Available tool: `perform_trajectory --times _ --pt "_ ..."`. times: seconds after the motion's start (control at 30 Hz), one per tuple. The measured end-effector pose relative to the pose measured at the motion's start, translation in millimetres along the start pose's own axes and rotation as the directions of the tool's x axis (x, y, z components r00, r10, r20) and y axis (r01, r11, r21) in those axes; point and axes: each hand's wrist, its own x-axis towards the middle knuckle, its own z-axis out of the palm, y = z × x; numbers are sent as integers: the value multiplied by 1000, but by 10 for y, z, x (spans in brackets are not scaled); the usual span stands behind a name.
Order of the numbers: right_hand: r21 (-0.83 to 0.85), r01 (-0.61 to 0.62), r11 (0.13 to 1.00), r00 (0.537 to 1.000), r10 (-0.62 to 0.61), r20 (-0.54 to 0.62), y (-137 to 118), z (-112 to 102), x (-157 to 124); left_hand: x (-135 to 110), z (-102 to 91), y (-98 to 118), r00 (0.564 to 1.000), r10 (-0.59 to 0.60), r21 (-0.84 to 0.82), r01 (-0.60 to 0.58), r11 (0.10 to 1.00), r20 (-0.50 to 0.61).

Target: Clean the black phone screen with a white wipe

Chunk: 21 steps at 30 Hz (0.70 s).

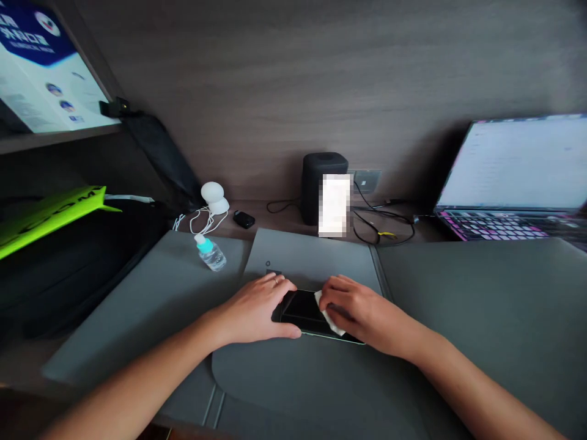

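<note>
A smartphone with a dark glossy screen and a pale green edge lies flat in front of me, its long side running left to right. My left hand grips the phone's left end, thumb along the near edge and fingers at the far edge. A folded white wipe is pinched in my right hand and pressed against the right part of the screen. That hand hides the phone's right end. Beyond my left hand, a small clear bottle with a turquoise collar lies tilted on the grey mat.
At the back stand a black speaker-like box, a blurred-out white patch, black cables, a white round device and a black key fob. An open laptop is at right. Left are a black bag and a mask box.
</note>
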Motion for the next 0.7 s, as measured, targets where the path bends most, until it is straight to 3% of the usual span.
perform_trajectory --times 0.33,0.5,0.7 --pt "-7 -5 1000 1000 4 -24 43 2 -14 2 -7 19 1000 -5 8 5 1000 5" --pt "34 57 998 998 -58 19 23 27 1 4 -3 18 1000 -4 6 4 1000 2" --pt "56 6 998 1000 -6 0 43 -11 -44 3 -28 40 1000 -15 0 15 1000 18"
